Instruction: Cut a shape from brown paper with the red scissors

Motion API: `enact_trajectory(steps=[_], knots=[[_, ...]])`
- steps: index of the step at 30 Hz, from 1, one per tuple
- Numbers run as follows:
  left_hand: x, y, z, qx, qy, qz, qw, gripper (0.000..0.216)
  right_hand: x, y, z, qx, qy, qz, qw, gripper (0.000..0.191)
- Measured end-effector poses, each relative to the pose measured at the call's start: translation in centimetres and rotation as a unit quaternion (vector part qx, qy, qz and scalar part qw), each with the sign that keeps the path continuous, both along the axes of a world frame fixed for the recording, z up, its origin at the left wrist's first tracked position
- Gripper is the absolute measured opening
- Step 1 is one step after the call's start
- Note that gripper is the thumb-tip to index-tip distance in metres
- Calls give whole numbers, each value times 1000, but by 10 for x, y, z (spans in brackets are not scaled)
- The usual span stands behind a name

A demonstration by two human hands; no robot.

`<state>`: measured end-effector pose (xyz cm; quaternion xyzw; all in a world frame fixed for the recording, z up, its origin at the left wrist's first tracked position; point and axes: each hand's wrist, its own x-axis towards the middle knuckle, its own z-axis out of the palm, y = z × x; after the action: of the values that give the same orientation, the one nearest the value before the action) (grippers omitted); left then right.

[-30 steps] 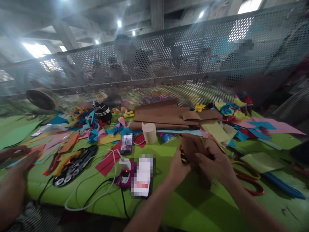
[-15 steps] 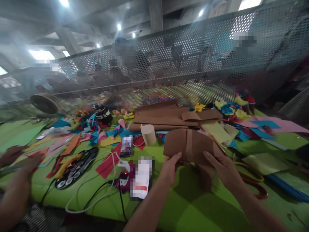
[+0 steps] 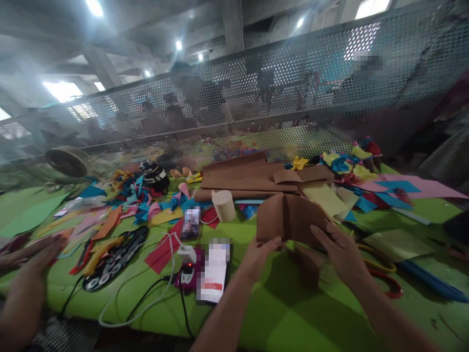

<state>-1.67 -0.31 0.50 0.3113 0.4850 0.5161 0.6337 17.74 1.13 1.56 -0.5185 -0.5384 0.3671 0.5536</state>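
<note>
A brown paper piece [image 3: 293, 217], creased down its middle and curving at the ends, is held up above the green table. My left hand [image 3: 258, 256] pinches its lower left edge, thumb on the near face. On its right side my right hand [image 3: 335, 247] grips it, with the thumb in front and the other fingers mostly hidden behind. Below it hangs a further brown flap [image 3: 309, 266], partly in shadow; I cannot tell whether the two are joined. Left of my left hand lies a phone [image 3: 214, 271] with a lit, blurred screen.
Scissors with yellow and red handles [image 3: 390, 283] lie right of my right hand. A cream roll [image 3: 223, 205] stands behind the phone. Brown sheets [image 3: 245, 178] are stacked farther back. A yellow glue gun [image 3: 100, 254] and looping cables lie leftward, near another person's hands [image 3: 36, 256].
The brown paper has turned and bent more sharply along its crease, its left part now angled. Both hands keep their grip. The other person's hands at left have shifted slightly.
</note>
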Motion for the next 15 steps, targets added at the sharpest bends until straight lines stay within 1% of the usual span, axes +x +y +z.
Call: enact_trajectory(steps=[2, 4, 6, 8, 10, 12, 14, 15], knots=[[2, 0, -1, 7, 8, -11, 1000, 48, -3, 0, -1, -18, 25, 5, 1000, 35], [4, 3, -2, 26, 10, -15, 1000, 47, -7, -1, -4, -32, 70, 30, 997, 39], [5, 7, -4, 40, 15, -2, 999, 45, -11, -3, -6, -60, 124, 72, 988, 41], [4, 11, -4, 46, 18, 23, 998, 43, -13, -5, -8, -110, 161, 113, 974, 43], [1, 13, -3, 55, 24, 33, 998, 41, -13, -6, -8, -141, 179, 123, 966, 44], [-2, 13, -2, 63, 36, 16, 997, 38, -12, -5, -6, -130, 179, 110, 969, 42], [-4, 13, -1, 56, 44, 4, 997, 38, -8, -3, -5, -95, 158, 91, 979, 35], [-5, 13, 0, 46, 43, 10, 998, 39, -6, -1, -5, -78, 141, 83, 983, 31]])
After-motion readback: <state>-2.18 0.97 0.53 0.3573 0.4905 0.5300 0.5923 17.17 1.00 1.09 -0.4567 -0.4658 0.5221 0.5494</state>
